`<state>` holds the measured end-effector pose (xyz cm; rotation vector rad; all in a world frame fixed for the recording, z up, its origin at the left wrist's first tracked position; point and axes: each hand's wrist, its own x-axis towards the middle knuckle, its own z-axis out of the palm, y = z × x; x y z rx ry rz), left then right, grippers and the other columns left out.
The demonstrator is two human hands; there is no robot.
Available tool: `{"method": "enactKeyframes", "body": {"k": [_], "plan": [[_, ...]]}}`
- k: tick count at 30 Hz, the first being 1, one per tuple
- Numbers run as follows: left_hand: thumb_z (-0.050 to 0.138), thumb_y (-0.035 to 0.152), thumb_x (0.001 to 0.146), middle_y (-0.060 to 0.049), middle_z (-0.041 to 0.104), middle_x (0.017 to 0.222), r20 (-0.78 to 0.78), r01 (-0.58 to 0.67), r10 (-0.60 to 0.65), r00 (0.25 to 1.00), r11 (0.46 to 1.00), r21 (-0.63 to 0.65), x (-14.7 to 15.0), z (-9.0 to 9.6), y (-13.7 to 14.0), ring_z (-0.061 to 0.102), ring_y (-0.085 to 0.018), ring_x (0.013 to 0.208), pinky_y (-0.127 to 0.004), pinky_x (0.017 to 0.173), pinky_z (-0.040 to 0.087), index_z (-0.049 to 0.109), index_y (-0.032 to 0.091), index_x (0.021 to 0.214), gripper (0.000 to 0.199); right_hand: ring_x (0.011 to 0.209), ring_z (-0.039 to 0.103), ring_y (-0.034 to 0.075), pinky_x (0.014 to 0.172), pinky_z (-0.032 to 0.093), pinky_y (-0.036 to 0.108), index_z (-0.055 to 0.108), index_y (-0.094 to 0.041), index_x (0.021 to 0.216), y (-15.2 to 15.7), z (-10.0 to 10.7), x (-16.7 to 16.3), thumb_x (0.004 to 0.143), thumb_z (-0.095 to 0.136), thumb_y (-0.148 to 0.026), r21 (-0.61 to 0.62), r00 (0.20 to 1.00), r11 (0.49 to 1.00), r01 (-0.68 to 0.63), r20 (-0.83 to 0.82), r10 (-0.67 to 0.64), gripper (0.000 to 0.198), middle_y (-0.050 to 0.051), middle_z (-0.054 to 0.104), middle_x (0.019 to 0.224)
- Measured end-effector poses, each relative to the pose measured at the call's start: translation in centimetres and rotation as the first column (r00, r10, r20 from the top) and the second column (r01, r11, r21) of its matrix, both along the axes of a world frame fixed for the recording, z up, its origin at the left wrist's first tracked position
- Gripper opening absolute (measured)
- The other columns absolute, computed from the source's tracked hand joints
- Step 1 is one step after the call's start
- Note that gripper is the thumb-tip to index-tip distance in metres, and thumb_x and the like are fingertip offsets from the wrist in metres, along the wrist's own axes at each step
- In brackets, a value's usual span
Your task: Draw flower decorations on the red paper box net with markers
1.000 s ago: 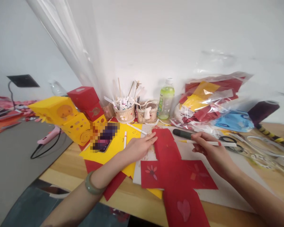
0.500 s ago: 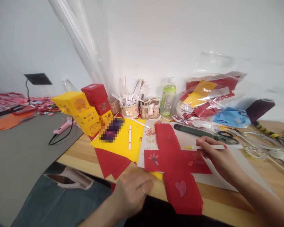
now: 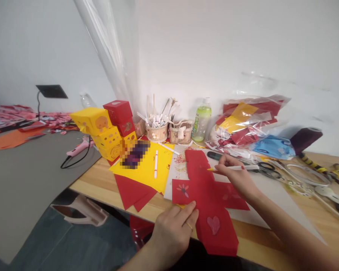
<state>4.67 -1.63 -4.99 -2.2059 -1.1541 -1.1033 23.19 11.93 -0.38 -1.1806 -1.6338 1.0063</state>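
Note:
A cross-shaped red paper box blank [image 3: 209, 203] lies unfolded, with a pink heart on its near panel and a petalled flower on its left panel. My right hand [image 3: 231, 171] grips a white felt-tip marker [image 3: 250, 167] whose yellow tip is at the far panel; I cannot tell whether it touches. The fingers of my left hand [image 3: 176, 227] are stretched out, resting on the blank's left edge near the middle. Under the blank is a stained white sheet [image 3: 257, 210]. Another white marker [image 3: 156, 164] lies on yellow paper [image 3: 144, 177] to the left.
Yellow boxes [image 3: 97, 122] and red boxes [image 3: 120, 113] are stacked at the back left. Behind the sheet stand a basket of markers [image 3: 156, 133], another small basket [image 3: 180, 131] and a green bottle [image 3: 201, 120]. Scissors [image 3: 268, 169] and a plastic bag of paper [image 3: 243, 120] are at right.
My right hand has moved left with the marker, bringing its tip over the far panel. My left hand has moved right and its fingers have straightened onto the paper.

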Motion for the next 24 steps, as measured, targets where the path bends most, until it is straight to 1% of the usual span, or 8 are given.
{"method": "enactKeyframes", "body": {"k": [2, 5, 8, 12, 14, 16, 19, 24], "plan": [[0.038, 0.006, 0.084, -0.008, 0.069, 0.101, -0.078, -0.074, 0.071, 0.994, 0.997, -0.030, 0.4, 0.3, 0.7, 0.060, -0.015, 0.057, -0.025, 0.042, 0.049, 0.066, 0.012, 0.094, 0.030, 0.057, 0.044, 0.012, 0.057, 0.038, 0.025, 0.039, -0.021, 0.059, 0.7, -0.3, -0.6, 0.074, 0.056, -0.026, -0.019, 0.999, 0.999, -0.030, -0.015, 0.030, 0.024, -0.006, 0.040, 0.058], [0.042, 0.006, 0.083, -0.009, 0.066, 0.108, -0.202, -0.147, 0.123, 0.972, 0.983, -0.108, 0.9, 0.6, 1.7, 0.060, -0.014, 0.058, -0.024, 0.040, 0.048, 0.064, 0.012, 0.101, 0.029, 0.060, 0.053, 0.014, 0.055, 0.040, 0.026, 0.041, -0.021, 0.064, 1.3, -0.9, -1.1, 0.079, 0.052, -0.033, -0.063, 0.999, 0.997, -0.052, -0.017, 0.051, 0.022, -0.005, 0.045, 0.060], [0.049, 0.006, 0.079, -0.008, 0.066, 0.110, -0.251, -0.201, 0.153, 0.956, 0.963, -0.178, 1.3, 0.4, 2.3, 0.060, -0.014, 0.056, -0.024, 0.040, 0.049, 0.063, 0.012, 0.104, 0.030, 0.055, 0.051, 0.014, 0.051, 0.037, 0.025, 0.041, -0.021, 0.064, 1.5, -1.3, -1.1, 0.084, 0.046, -0.041, -0.072, 1.000, 0.997, -0.026, -0.010, 0.026, 0.028, -0.004, 0.045, 0.057], [0.048, 0.003, 0.076, -0.007, 0.068, 0.105, -0.222, -0.215, 0.175, 0.959, 0.961, -0.174, 1.7, -0.6, 2.4, 0.060, -0.015, 0.055, -0.026, 0.038, 0.048, 0.065, 0.012, 0.101, 0.032, 0.050, 0.044, 0.012, 0.047, 0.033, 0.024, 0.038, -0.022, 0.063, 0.9, -1.3, -0.9, 0.082, 0.048, -0.046, -0.076, 1.000, 0.997, -0.003, -0.009, 0.002, 0.033, -0.006, 0.038, 0.052], [0.045, 0.002, 0.075, -0.007, 0.068, 0.102, -0.190, -0.216, 0.186, 0.964, 0.964, -0.153, 1.8, -1.0, 2.2, 0.060, -0.016, 0.055, -0.026, 0.038, 0.047, 0.066, 0.011, 0.099, 0.033, 0.050, 0.041, 0.012, 0.047, 0.031, 0.023, 0.040, -0.022, 0.064, 0.5, -1.3, -0.9, 0.079, 0.054, -0.043, -0.076, 1.000, 0.997, -0.021, 0.001, 0.022, 0.030, -0.007, 0.039, 0.053], [0.044, 0.002, 0.075, -0.008, 0.069, 0.100, -0.165, -0.217, 0.194, 0.967, 0.967, -0.136, 1.8, -1.3, 2.0, 0.060, -0.016, 0.054, -0.026, 0.038, 0.047, 0.066, 0.010, 0.097, 0.032, 0.050, 0.038, 0.011, 0.047, 0.029, 0.023, 0.042, -0.021, 0.066, 0.3, -1.4, -0.8, 0.077, 0.058, -0.037, -0.047, 0.998, 0.997, -0.056, 0.037, 0.058, 0.025, -0.006, 0.041, 0.056], [0.046, 0.004, 0.076, -0.008, 0.069, 0.099, -0.160, -0.209, 0.189, 0.969, 0.970, -0.120, 1.7, -1.5, 1.7, 0.060, -0.015, 0.054, -0.025, 0.038, 0.046, 0.067, 0.010, 0.095, 0.029, 0.051, 0.036, 0.011, 0.048, 0.027, 0.023, 0.042, -0.021, 0.063, 0.2, -1.6, -0.6, 0.076, 0.057, -0.031, 0.016, 0.991, 0.996, -0.088, 0.105, 0.086, 0.022, -0.006, 0.041, 0.057], [0.042, 0.002, 0.077, -0.010, 0.069, 0.100, -0.146, -0.192, 0.180, 0.973, 0.979, -0.073, 1.5, -1.6, 1.4, 0.059, -0.015, 0.052, -0.024, 0.038, 0.046, 0.067, 0.010, 0.093, 0.031, 0.054, 0.036, 0.012, 0.050, 0.027, 0.024, 0.041, -0.021, 0.060, 0.2, -1.9, -0.5, 0.077, 0.055, -0.027, 0.041, 0.988, 0.995, -0.089, 0.130, 0.083, 0.023, -0.005, 0.042, 0.056]]}}
